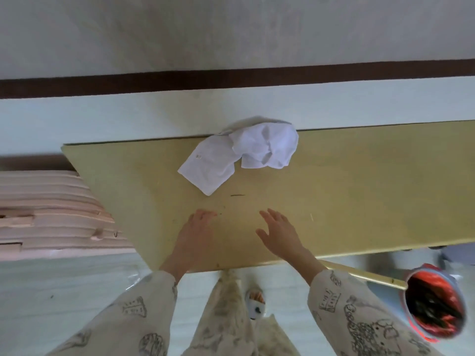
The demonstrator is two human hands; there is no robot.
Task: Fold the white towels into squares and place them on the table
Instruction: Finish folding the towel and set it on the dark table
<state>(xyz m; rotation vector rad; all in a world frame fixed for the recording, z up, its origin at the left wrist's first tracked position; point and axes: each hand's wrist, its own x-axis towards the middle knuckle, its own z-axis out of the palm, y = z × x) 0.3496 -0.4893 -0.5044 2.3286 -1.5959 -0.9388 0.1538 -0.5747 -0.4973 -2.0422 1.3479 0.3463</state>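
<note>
Cream printed fabric sleeves framed the nearest part of the view, and from them two bare hands reached over the near edge of the yellow-ochre flat worktop (359, 201): the left hand (196, 227) lay low over the surface with fingers (205, 214) mostly straight and gripping nothing, and the right hand (279, 231) hovered beside it, fingers (270, 218) spread and relaxed, also holding nothing. Off to the right, below the worktop's edge, sat one round bin with a red liner (434, 304), and to the left stood one stack of pale pink slabs (46, 209). Farther off, well apart from both hands, lay the white cloth towels (239, 158) at the far edge: I counted two, one flattish and angled, one crumpled and touching it, though a third hidden underneath could not be ruled out. The crumpled one seemed to overhang the far edge, so a careless tug on its neighbour would likely drag it off toward the wall. Both looked thin and limp, so creases would probably skew any square unless smoothed flat first. Neither had been folded yet.
</note>
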